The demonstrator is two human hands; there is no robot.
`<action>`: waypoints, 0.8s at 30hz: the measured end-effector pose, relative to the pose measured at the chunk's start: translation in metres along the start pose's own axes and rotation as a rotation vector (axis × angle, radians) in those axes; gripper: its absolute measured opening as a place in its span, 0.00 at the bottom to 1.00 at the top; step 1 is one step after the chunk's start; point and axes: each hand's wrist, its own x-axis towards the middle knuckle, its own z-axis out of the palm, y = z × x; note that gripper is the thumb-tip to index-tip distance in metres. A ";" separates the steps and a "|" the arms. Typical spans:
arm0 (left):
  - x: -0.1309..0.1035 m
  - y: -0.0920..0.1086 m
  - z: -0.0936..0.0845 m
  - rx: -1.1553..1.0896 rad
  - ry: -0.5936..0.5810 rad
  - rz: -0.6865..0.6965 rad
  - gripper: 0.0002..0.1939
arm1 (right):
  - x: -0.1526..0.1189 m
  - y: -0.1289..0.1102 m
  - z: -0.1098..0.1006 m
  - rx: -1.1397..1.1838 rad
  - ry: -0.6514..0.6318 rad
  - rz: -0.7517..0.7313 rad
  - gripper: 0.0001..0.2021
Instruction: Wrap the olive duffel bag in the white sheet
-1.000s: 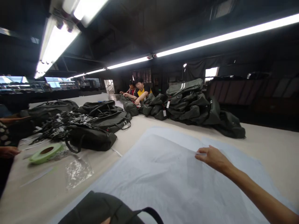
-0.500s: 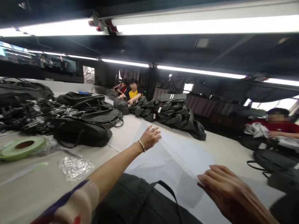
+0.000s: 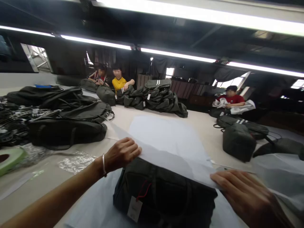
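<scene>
A thin white sheet (image 3: 163, 133), paper or plastic I cannot tell, is stretched between my hands. My left hand (image 3: 124, 150), with a bracelet at its wrist, pinches the sheet's near left edge. At the near right corner my right hand (image 3: 242, 186) has its fingers closed on the same edge. Just below that edge lies a black bag (image 3: 171, 193) with two straps, resting on more of the white material. A white tag (image 3: 135, 209) hangs from the bag on a red cord. The bag's lower end runs out of view.
Black bags (image 3: 68, 131) and dark strapping are piled at left, near a green tape roll (image 3: 17, 161) and clear plastic (image 3: 76, 163). Across the pale table (image 3: 118, 118) lies another bag heap (image 3: 154, 98). More bags (image 3: 238, 142) stand at right. Several people work beyond.
My left hand has come back toward me and closed on the sheet's edge. The black bag now lies farther forward, its red-corded tag showing. The view has turned right.
</scene>
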 end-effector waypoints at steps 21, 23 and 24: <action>-0.068 0.116 0.045 -0.313 -0.217 -0.002 0.08 | -0.151 -0.093 0.101 -0.051 -0.015 0.195 0.09; -0.068 0.117 0.046 -0.319 -0.253 -0.012 0.07 | -0.161 -0.087 0.114 -0.070 0.010 0.156 0.08; -0.068 0.117 0.047 -0.326 -0.271 -0.019 0.07 | -0.164 -0.085 0.120 -0.074 0.018 0.135 0.08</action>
